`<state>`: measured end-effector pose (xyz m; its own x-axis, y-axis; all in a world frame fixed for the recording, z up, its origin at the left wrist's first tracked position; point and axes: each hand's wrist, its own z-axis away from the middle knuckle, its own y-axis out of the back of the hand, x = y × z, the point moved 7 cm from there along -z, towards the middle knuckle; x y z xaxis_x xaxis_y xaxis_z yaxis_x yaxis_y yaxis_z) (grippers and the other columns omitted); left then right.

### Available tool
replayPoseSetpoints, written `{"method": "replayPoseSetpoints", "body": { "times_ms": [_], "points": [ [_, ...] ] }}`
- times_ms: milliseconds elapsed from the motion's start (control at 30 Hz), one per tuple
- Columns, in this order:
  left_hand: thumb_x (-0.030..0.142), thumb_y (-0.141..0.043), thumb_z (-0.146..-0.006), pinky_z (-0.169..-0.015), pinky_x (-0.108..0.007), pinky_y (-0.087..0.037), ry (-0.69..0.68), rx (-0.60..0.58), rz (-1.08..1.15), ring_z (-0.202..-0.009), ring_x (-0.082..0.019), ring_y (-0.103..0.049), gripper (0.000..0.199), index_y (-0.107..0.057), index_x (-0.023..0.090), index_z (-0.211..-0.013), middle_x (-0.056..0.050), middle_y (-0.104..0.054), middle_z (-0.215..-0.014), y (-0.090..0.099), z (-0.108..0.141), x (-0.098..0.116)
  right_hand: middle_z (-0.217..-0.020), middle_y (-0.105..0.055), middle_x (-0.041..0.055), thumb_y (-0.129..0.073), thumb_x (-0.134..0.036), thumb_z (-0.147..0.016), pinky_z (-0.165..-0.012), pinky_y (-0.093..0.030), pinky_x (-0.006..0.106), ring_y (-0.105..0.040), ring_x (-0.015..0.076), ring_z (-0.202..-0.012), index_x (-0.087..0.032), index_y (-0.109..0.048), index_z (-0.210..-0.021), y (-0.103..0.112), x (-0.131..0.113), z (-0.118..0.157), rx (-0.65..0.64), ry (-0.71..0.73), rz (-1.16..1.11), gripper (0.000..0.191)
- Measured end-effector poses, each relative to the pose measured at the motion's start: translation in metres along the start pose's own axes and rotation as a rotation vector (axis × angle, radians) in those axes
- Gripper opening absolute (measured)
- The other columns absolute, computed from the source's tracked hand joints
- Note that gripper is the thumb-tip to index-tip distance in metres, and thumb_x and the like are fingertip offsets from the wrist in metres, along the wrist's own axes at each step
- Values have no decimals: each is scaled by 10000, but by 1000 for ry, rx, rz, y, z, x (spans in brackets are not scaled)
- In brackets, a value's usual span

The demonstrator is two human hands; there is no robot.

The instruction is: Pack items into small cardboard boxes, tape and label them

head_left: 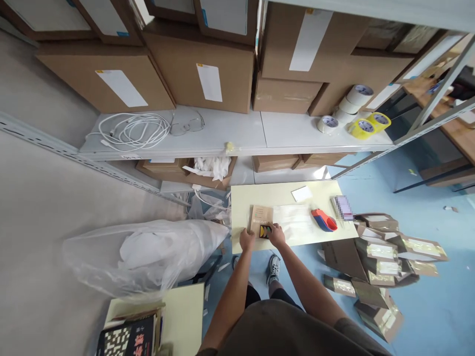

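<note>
Two hands work at one brown-covered book (261,213), which lies flat on the left part of a pale yellow table (240,198). We see the left hand (247,239) with its fingers curled closed on the lower left corner; the fingers of the right hand (276,235) meet the lower right corner, though we cannot tell whether they pinch or merely press. As for progress, we judge the handling to be partway: the book is in position with its cover exposed, and a translucent white sheet (293,221) lies spread to its right, not folded over it. Whether the sheet runs beneath the book we cannot tell. An orange-and-blue tape dispenser (324,220) lies apart from the book, and we make out no tape across the cover; further steps cannot be read from this view.

Of writing, we note small lines of print on the brown cover, illegible at this scale, above a dark panel with yellow shapes. On a black puzzle book (128,341), at lower left, we read the red characters 填字 beside a crossword-like grid. White labels (121,88) on the shelved cartons (235,94) show no readable text.
</note>
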<state>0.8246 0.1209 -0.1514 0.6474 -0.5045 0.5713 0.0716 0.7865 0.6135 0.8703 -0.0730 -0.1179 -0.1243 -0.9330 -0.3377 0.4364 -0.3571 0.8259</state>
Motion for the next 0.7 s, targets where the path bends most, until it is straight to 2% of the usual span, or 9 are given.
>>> {"method": "replayPoseSetpoints", "body": {
  "times_ms": [100, 200, 267, 333, 433, 500, 567, 633, 700],
  "points": [
    [254, -584, -891, -914, -400, -537, 119, 51, 85, -1147, -350, -730, 330, -744, 146, -1158, -203, -784, -1141, 0, -1, 4, -1362, -614, 174, -542, -293, -997, -989, -496, 378, -575, 329, -1264, -265, -518, -1561, -4, -4, 8, -45, 8, 62, 565],
    [216, -669, -814, -824, -357, -540, 122, -8, 158, -1014, -323, -765, 229, -775, 155, -1007, -165, -813, -1023, 3, -6, 10, -1381, -593, 191, -551, -334, -1012, -1016, -485, 388, -561, 333, -1277, -239, -531, -1556, 0, -3, 4, -90, 4, 40, 553],
    [206, -716, -770, -781, -330, -536, 112, -30, 186, -941, -298, -772, 154, -768, 168, -910, -134, -819, -959, 8, -7, 13, -1390, -591, 186, -597, -361, -994, -1033, -481, 387, -555, 333, -1295, -236, -606, -1496, 6, 0, -3, -102, 10, 2, 518],
    [203, -742, -747, -786, -311, -533, 89, 7, 180, -943, -277, -767, 140, -746, 183, -886, -107, -818, -967, 15, -2, 20, -1370, -613, 168, -662, -389, -953, -1057, -475, 387, -563, 329, -1298, -245, -714, -1370, 13, 6, -11, -90, 29, -81, 444],
    [215, -762, -741, -815, -284, -535, -30, 72, 189, -946, -236, -758, 138, -696, 208, -862, -57, -807, -956, 16, 17, 44, -1225, -703, 114, -672, -454, -933, -1040, -503, 378, -645, 286, -1190, -250, -794, -1182, 18, 14, -17, -82, 86, -405, 345],
    [270, -767, -780, -815, -273, -545, -146, 71, 213, -925, -211, -755, 157, -680, 222, -901, -32, -800, -938, 6, 34, 69, -1102, -744, 71, -641, -527, -933, -948, -555, 366, -705, 250, -1047, -253, -762, -1215, 17, 21, -18, -120, 98, -695, 411],
    [334, -745, -841, -815, -271, -562, -254, 37, 239, -948, -200, -756, 230, -686, 236, -1041, -38, -802, -1023, -11, 51, 94, -1044, -754, 47, -669, -591, -890, -837, -585, 343, -730, 227, -931, -256, -701, -1295, 17, 32, -17, -149, 72, -914, 527],
    [356, -704, -892, -885, -291, -577, -389, -2, 234, -1067, -208, -742, 367, -669, 253, -1242, -66, -772, -1229, -32, 65, 118, -1031, -759, 49, -701, -625, -847, -772, -590, 325, -735, 224, -883, -241, -686, -1278, 21, 49, -17, -135, 58, -1011, 578],
    [350, -668, -921, -1045, -339, -543, -528, -38, 173, -1257, -237, -672, 490, -627, 255, -1399, -88, -680, -1434, -54, 73, 138, -995, -771, 60, -651, -634, -875, -764, -591, 324, -734, 236, -890, -211, -715, -1166, 29, 68, -18, -110, 74, -1016, 517]
  ]
}}
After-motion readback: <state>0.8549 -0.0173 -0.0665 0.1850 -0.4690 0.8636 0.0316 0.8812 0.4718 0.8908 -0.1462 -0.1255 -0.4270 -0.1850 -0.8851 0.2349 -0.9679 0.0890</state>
